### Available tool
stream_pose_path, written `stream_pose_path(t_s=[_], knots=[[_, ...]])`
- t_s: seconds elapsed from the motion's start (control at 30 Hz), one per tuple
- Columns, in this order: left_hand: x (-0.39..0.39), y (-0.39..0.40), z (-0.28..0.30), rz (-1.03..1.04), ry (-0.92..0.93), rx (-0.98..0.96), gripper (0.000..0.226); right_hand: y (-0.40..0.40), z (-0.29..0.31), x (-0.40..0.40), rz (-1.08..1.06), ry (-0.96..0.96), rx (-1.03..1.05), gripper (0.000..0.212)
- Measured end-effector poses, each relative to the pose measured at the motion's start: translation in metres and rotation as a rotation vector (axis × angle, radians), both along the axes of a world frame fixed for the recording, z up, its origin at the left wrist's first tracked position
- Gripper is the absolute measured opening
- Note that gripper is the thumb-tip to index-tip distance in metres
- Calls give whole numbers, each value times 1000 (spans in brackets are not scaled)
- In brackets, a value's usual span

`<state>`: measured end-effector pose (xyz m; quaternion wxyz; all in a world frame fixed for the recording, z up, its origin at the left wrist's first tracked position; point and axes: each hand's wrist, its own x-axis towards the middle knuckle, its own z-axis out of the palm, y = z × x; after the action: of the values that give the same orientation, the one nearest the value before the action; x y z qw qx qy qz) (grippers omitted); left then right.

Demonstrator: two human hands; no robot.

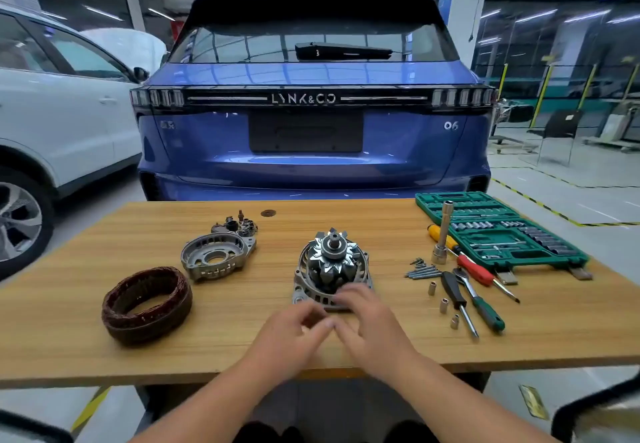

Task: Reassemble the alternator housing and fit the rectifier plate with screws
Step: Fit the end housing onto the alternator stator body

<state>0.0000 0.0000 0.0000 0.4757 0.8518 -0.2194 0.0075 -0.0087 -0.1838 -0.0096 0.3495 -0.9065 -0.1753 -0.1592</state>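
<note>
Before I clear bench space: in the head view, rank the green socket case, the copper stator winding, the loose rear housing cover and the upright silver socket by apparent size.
1. green socket case
2. copper stator winding
3. rear housing cover, which lies farther from the camera, so this gap is unsure
4. upright silver socket

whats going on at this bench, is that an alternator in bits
Yes. A person is working on a stripped alternator on a wooden table. Both hands, left and right, are blurred at the near edge of the front housing with the rotor standing in it; whether they grip anything is unclear. The copper stator ring, the rear housing half and the rectifier parts lie apart to the left. Screws, screwdrivers and a green socket set wait on the right.
</note>
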Motion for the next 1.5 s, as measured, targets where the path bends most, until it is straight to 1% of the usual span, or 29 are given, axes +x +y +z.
stream_pose_path(t_s=[0.03,0.07,0.1,0.13,0.17,0.2,0.23,0.3,0.37,0.43,0.5,0.57,0.6,0.67,0.73,0.8,0.83,0.9,1.03,1.1,1.23,1.27,1.3,1.33,1.37,1.4,1.43,1.47,1.5], knots=[[10,2,-1,86,-18,-25,7,-1,1,13,-126,-17,29,49],[16,5,1,199,4,-66,5,-3,4,20,-257,41,36,58],[25,11,-4,293,18,-102,3,-6,3,30,-359,124,-2,69],[30,17,-6,390,42,-143,3,-9,4,35,-412,228,-72,81],[35,23,-11,458,51,-179,4,-12,-3,39,-426,289,-162,89],[36,29,-14,515,52,-187,8,-13,-11,40,-428,313,-248,94],[38,35,-18,554,13,-161,13,-14,-17,41,-432,298,-297,96],[40,46,-19,606,-111,25,23,-14,-22,45,-438,250,-324,95],[42,62,-15,687,-232,281,33,-14,-22,46,-443,218,-328,92],[45,81,-9,756,-275,479,49,-16,-23,46,-438,205,-334,91],[52,101,-1,817,-203,645,69,-16,-22,45,-443,210,-347,91],[58,118,7,883,-90,770,82,-16,-22,44,-452,213,-352,91],[59,124,10,916,-26,814,82,-16,-22,44,-452,217,-359,91],[61,131,14,947,102,875,75,-16,-21,44,-454,216,-362,91],[62,130,18,930,225,892,57,-16,-22,44,-458,214,-372,91],[62,126,24,910,325,864,40,-16,-23,43,-460,208,-377,92],[62,124,26,904,350,850,37,-16,-23,43,-461,207,-379,92],[60,119,28,885,366,850,40,-15,-22,42,-463,207,-378,92],[51,102,25,788,268,907,41,-14,-22,40,-470,209,-378,93],[46,94,22,665,172,906,45,-14,-21,40,-474,215,-377,92],[40,98,14,340,-71,805,70,-14,-18,38,-473,217,-373,89],[40,102,13,315,-104,775,75,-14,-19,37,-473,213,-375,88],[40,106,12,338,-115,735,78,-14,-20,37,-474,210,-378,88],[41,109,10,394,-95,672,80,-15,-21,37,-477,213,-383,88],[41,112,7,442,-35,580,83,-16,-22,36,-482,224,-391,89],[40,113,5,443,45,474,89,-16,-22,35,-491,237,-401,90],[40,114,1,396,105,402,98,-16,-23,35,-502,247,-409,92],[40,112,-1,326,136,386,103,-16,-23,35,-511,253,-413,93],[39,108,-3,273,133,405,102,-16,-23,34,-515,256,-416,93]])
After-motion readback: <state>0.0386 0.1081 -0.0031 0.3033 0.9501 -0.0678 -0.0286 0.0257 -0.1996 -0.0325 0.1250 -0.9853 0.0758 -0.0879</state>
